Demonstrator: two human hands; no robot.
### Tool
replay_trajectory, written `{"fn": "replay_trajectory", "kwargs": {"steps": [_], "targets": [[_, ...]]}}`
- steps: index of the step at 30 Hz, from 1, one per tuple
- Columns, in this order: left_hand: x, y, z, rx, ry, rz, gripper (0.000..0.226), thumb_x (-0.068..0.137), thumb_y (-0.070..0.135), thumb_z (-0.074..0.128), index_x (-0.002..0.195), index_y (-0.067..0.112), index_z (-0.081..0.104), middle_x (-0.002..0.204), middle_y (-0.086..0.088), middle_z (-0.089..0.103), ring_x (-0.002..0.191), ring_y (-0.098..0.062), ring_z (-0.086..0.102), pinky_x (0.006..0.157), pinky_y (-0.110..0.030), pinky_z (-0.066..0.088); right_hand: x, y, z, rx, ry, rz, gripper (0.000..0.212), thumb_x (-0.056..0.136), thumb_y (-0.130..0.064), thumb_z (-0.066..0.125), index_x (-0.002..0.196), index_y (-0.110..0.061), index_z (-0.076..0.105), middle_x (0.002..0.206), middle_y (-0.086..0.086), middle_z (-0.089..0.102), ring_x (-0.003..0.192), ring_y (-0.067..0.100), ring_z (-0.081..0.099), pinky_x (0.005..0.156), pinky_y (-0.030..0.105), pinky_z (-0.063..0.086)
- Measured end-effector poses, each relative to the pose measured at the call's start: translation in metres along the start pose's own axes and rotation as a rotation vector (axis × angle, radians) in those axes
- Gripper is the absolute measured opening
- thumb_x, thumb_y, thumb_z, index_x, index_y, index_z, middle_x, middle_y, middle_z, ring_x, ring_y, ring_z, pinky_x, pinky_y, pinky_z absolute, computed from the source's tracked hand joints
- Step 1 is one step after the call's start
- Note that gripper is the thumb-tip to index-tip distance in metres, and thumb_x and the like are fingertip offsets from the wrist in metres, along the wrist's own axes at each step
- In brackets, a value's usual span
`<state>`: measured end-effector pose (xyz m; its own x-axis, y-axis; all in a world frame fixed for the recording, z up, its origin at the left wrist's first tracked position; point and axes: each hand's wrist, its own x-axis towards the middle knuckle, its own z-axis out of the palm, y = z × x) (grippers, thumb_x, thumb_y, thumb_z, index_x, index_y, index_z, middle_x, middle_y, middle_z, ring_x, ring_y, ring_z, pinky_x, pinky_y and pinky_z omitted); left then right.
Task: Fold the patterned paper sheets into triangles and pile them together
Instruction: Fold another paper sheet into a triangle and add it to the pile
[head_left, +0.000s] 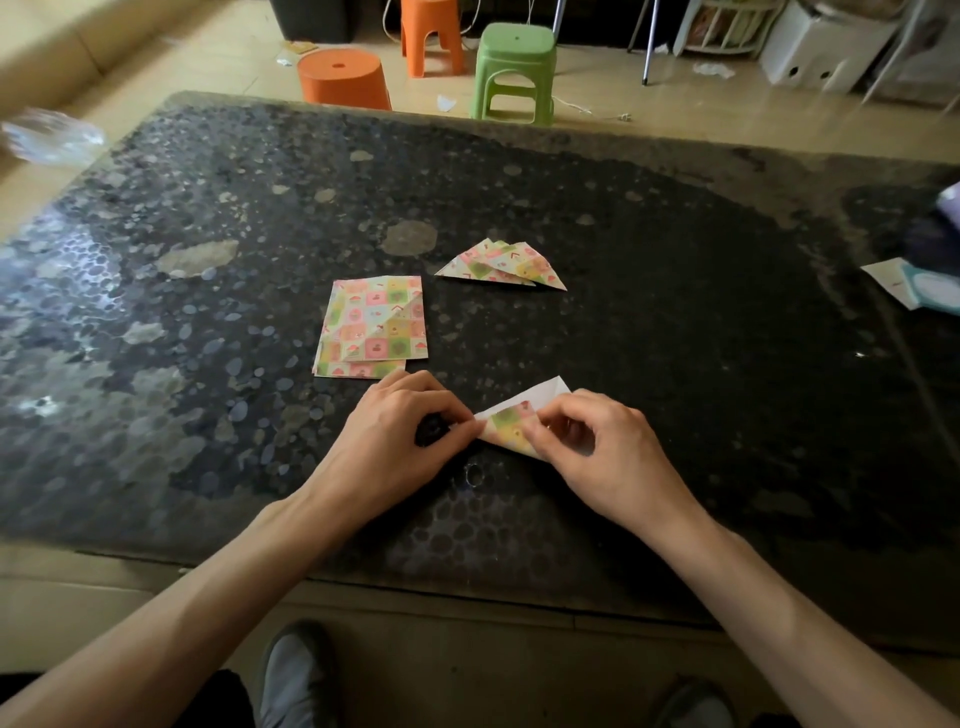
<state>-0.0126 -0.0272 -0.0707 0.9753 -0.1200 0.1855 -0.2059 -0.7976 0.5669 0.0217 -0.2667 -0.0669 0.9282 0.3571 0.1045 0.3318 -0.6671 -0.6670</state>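
Observation:
A partly folded patterned sheet (511, 423) lies on the dark table near the front edge, its white underside showing at the upper right. My left hand (400, 436) pinches its left corner. My right hand (597, 447) pinches the fold at its middle and covers the sheet's right part. A stack of flat patterned sheets (371, 327) lies just beyond my left hand. A pile of folded patterned triangles (501, 265) sits farther back, to the right of the stack.
The dark speckled table (675, 338) carries white and blue papers (919, 286) at its right edge. Beyond the far edge stand two orange stools (343, 78) and a green stool (514, 67). A clear plastic wrapper (49, 137) lies at the far left.

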Motion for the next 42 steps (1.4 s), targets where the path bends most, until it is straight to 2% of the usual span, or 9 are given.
{"fn": "replay_trajectory", "kwargs": {"steps": [4,9,13,18,26,29,33,38,42], "targets": [[0.003,0.002,0.003,0.025,0.031,-0.059,0.025,0.089,0.058,0.060,0.090,0.037,0.073,0.094,0.016,0.058,0.096,-0.007,0.050,0.085,-0.027,0.041,0.006,-0.004,0.003,-0.053,-0.001,0.057,0.024,0.095,-0.051,0.066,0.088,-0.029,0.072,0.077,-0.014,0.062,0.073,0.005,0.059,0.063,0.023,0.046],[0.005,-0.001,0.005,0.067,0.052,-0.094,0.028,0.088,0.060,0.060,0.086,0.034,0.071,0.094,0.014,0.056,0.097,-0.007,0.048,0.088,-0.029,0.041,0.010,-0.006,0.004,-0.063,0.022,0.134,0.019,0.093,-0.048,0.071,0.089,-0.030,0.068,0.073,-0.016,0.061,0.067,0.003,0.059,0.059,0.019,0.043],[0.006,-0.001,0.005,0.094,0.045,-0.113,0.031,0.088,0.062,0.058,0.085,0.033,0.069,0.095,0.014,0.055,0.099,-0.008,0.047,0.092,-0.029,0.039,0.013,-0.008,0.006,-0.093,0.032,0.169,0.016,0.093,-0.045,0.071,0.089,-0.030,0.067,0.073,-0.016,0.061,0.068,0.004,0.059,0.061,0.025,0.050],[0.007,0.000,0.006,0.115,0.041,-0.149,0.031,0.088,0.062,0.059,0.084,0.033,0.069,0.096,0.014,0.053,0.102,-0.008,0.045,0.091,-0.028,0.037,0.016,-0.007,0.011,-0.141,0.073,0.157,0.015,0.092,-0.045,0.072,0.087,-0.033,0.064,0.087,-0.015,0.058,0.075,0.005,0.058,0.061,0.021,0.046],[0.007,0.001,0.008,0.132,0.060,-0.155,0.030,0.088,0.061,0.063,0.082,0.032,0.067,0.093,0.014,0.051,0.100,-0.010,0.046,0.091,-0.030,0.040,0.015,-0.006,0.013,-0.089,0.096,0.171,0.014,0.092,-0.041,0.074,0.095,-0.034,0.062,0.090,-0.014,0.059,0.079,0.006,0.060,0.064,0.025,0.052],[0.008,0.001,0.009,0.137,0.060,-0.152,0.030,0.088,0.062,0.063,0.082,0.033,0.067,0.093,0.015,0.050,0.100,-0.010,0.046,0.091,-0.031,0.041,0.013,-0.005,0.012,-0.054,0.100,0.141,0.019,0.092,-0.038,0.075,0.102,-0.035,0.059,0.091,-0.014,0.058,0.077,0.006,0.058,0.062,0.020,0.045],[0.008,0.001,0.009,0.132,0.063,-0.148,0.030,0.087,0.063,0.062,0.080,0.034,0.066,0.092,0.015,0.051,0.099,-0.010,0.047,0.091,-0.031,0.042,0.007,-0.002,0.014,-0.067,0.141,0.058,0.007,0.093,-0.038,0.073,0.100,-0.036,0.073,0.090,-0.015,0.056,0.076,0.004,0.057,0.063,0.020,0.047],[0.008,0.001,0.009,0.132,0.068,-0.152,0.030,0.087,0.063,0.062,0.080,0.034,0.066,0.091,0.016,0.049,0.097,-0.010,0.046,0.089,-0.029,0.040,0.001,-0.001,0.014,-0.073,0.179,-0.023,0.026,0.095,-0.047,0.067,0.107,-0.028,0.080,0.099,-0.013,0.058,0.086,0.005,0.060,0.066,0.022,0.055],[0.008,0.002,0.009,0.126,0.073,-0.146,0.029,0.087,0.062,0.063,0.079,0.034,0.065,0.090,0.016,0.048,0.097,-0.010,0.046,0.088,-0.030,0.040,-0.001,0.000,0.012,-0.080,0.167,-0.066,0.031,0.093,-0.046,0.065,0.110,-0.025,0.080,0.099,-0.012,0.058,0.087,0.006,0.060,0.067,0.024,0.056]]}}
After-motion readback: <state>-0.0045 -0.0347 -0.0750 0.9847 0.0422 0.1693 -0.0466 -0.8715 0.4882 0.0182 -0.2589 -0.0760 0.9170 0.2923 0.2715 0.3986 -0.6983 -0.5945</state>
